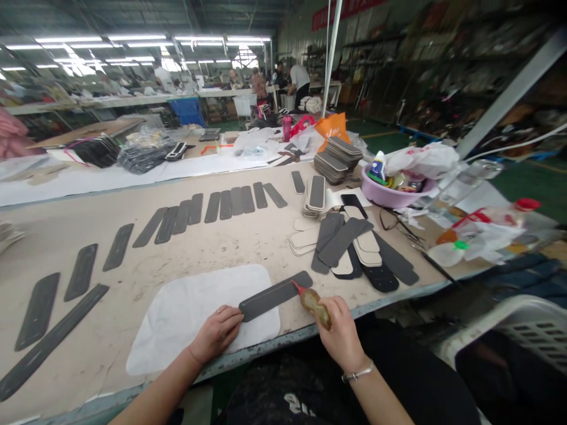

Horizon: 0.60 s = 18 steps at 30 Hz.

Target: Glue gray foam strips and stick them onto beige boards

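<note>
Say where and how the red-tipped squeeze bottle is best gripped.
Probably round the bottle's bulging brown body, from the near right, where the right hand holds it: its red nozzle points away and left at the grey strip, so this side leaves the nozzle free.

Head view: forward, down, close over worktable (212,245).

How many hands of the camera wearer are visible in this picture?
2: the left hand rests at the left end of a dark strip; the right hand holds a red-tipped tool near its right end.
</note>
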Motion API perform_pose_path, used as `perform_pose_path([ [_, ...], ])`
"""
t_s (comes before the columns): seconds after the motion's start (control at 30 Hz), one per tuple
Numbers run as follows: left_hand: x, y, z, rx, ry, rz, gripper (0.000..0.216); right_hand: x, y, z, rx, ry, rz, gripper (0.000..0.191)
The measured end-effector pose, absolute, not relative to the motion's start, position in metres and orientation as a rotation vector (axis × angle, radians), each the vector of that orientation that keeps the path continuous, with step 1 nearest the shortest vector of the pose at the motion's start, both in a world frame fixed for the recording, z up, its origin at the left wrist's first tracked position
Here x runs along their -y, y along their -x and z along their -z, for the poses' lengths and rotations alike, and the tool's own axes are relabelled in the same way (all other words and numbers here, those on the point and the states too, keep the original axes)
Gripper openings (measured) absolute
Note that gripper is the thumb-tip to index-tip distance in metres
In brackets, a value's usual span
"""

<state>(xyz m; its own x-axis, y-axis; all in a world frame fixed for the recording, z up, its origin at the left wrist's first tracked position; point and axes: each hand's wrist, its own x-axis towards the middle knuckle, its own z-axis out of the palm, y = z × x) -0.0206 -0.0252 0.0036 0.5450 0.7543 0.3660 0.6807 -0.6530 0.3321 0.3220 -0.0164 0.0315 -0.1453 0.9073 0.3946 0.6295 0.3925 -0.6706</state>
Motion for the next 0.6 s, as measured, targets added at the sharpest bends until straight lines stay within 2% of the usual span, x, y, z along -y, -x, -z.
perform_pose_path([
  [0.3, 0.026, 0.021, -0.004, -1.223, -2.617, -0.734, 0.024, 0.007, -0.336, -0.032, 1.775, 1.378, -0.260, 0.017],
  [0.6, 0.027, 0.020, -0.007, -1.256, -2.602, -0.691, 0.025, 0.032, -0.266, -0.048, 1.872, 0.992, -0.755, 0.016],
])
